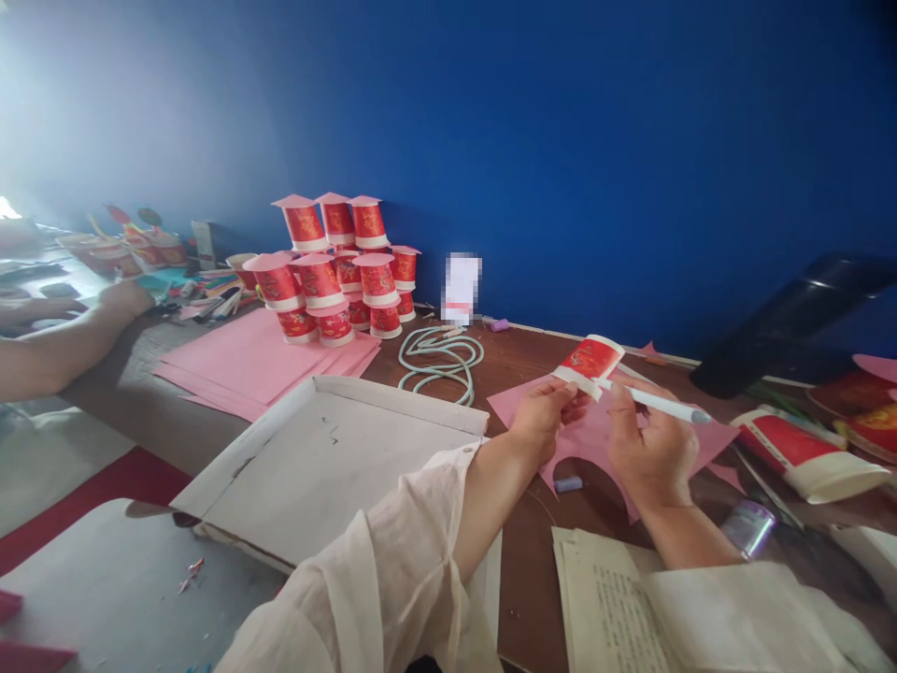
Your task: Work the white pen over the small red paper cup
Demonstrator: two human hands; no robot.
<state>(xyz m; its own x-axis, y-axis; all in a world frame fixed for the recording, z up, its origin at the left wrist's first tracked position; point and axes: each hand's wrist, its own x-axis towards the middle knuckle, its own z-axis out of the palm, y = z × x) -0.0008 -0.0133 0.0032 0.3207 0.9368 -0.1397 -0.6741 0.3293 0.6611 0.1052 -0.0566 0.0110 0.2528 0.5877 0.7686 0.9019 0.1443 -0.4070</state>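
A red paper cup piece with a white rim (589,359) is pinched in my left hand (547,416), over the pink paper. Closed around a white pen (662,402), my right hand (648,453) is just to the right. The pen's thin end reaches the lower right edge of the red piece; whether it touches, I cannot tell. Beneath both hands lies a pink sheet (515,404) with a rounded cut-out. A small purple piece (567,484) rests below them on the brown table (522,570).
Stacked red cups (319,282) with pink tops stand by pink sheets (210,365). A shallow white box (280,477), coiled cable (441,360), black cylinder (777,327), red-and-white cup (805,453) and printed pages (603,598) surround my arms. Another person's arm (63,350) is at left.
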